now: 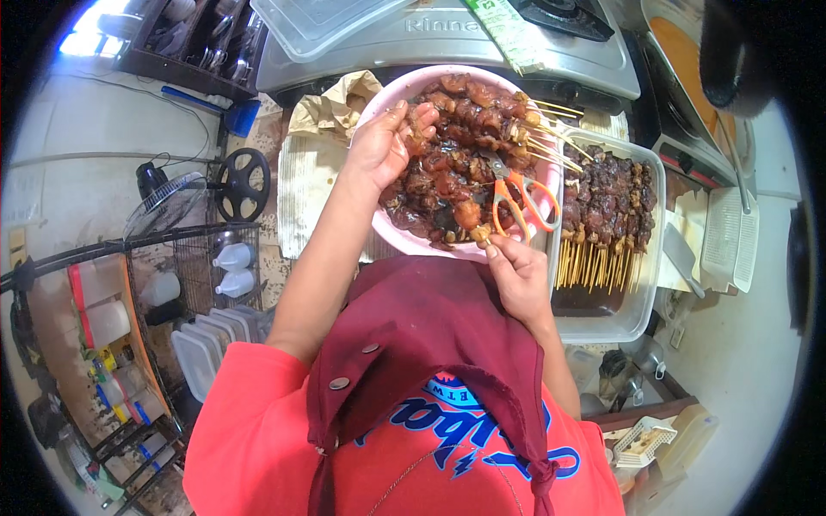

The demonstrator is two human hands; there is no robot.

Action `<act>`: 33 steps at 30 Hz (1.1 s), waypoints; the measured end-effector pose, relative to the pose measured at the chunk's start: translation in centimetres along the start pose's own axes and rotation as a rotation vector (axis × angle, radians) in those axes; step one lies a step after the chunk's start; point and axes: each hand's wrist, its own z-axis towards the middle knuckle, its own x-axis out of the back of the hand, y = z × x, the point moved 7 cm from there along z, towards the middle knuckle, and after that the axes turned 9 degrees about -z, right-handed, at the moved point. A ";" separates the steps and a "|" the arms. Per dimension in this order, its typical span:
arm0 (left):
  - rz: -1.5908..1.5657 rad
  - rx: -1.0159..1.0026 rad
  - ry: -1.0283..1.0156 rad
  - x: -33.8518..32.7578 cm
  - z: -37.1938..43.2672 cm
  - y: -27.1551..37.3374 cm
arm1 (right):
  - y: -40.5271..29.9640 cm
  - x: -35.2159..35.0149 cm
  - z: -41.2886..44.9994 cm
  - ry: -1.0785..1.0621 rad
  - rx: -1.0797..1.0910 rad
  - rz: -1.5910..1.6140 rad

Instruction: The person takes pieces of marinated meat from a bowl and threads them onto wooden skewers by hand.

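A pink basin (393, 235) holds marinated meat in dark sauce, with several loaded bamboo skewers lying across its upper right. My right hand (519, 274) pinches the lower end of a meat skewer (467, 214) that slants up across the basin. My left hand (387, 145) is over the basin's upper left, fingers curled beside a piece of meat at the skewer's upper part; whether it grips that piece is unclear. Orange-handled scissors (510, 193) rest on the meat, blades partly hidden. To the right, a clear plastic container (635, 322) holds rows of finished meat skewers (606, 200).
Behind the basin stands a gas stove (387, 45) with a plastic lid (316, 26) and a green packet (503, 32) on it. Crumpled brown paper (332, 106) lies at the basin's left. A metal spatula (683, 258) and a white basket (729, 238) are at the far right.
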 end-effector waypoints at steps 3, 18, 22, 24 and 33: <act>0.040 -0.033 0.030 0.2 0.2 0.8 | -0.3 0.1 -0.1 -0.041 -0.036 0.009; 0.037 0.026 -0.034 -1.9 -1.8 0.2 | -0.4 0.2 0.0 -0.035 -0.053 0.057; 0.041 -0.001 -0.006 -1.7 -2.0 0.5 | -0.1 0.4 -0.2 -0.036 -0.116 0.088; 0.045 -0.005 -0.011 -1.5 -1.8 0.5 | -0.1 0.5 -0.2 -0.055 -0.138 0.049; 0.108 -0.058 0.032 -0.8 -1.3 0.7 | -0.9 0.7 -0.2 -0.021 -0.050 -0.006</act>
